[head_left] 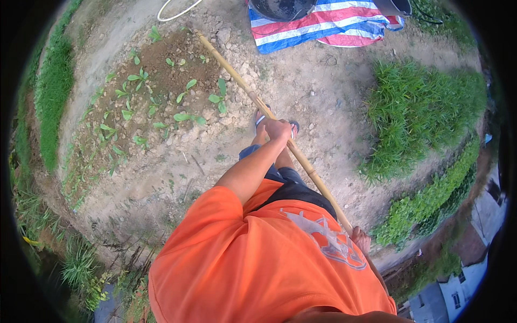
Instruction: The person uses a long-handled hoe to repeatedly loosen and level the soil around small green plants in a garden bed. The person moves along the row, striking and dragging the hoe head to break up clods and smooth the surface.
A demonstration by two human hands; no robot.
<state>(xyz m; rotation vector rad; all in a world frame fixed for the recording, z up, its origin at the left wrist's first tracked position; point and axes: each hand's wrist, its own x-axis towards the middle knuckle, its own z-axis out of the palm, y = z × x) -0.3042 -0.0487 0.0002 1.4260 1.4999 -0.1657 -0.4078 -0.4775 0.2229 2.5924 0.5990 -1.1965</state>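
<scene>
Left hand (278, 130): fingers wrapped around the bamboo pole, mid-length.
Right hand (361, 240): grasping the pole at its near end, beside the hip; finger detail small.
Bamboo pole (308, 168): slanted across the front of the body, far end at the upper edge of the seedling bed; contact with soil there cannot be told.
Ground (334, 91): dry, pale, stony earth.
Seedling bed (172, 89): left, darker soil, scattered green seedlings (141, 77).
Striped sheet (301, 26): top, red, white and blue, bearing dark containers (281, 7).
Surroundings: outdoors; tall grass (425, 116) right, pale buildings (458, 290) lower right.
</scene>
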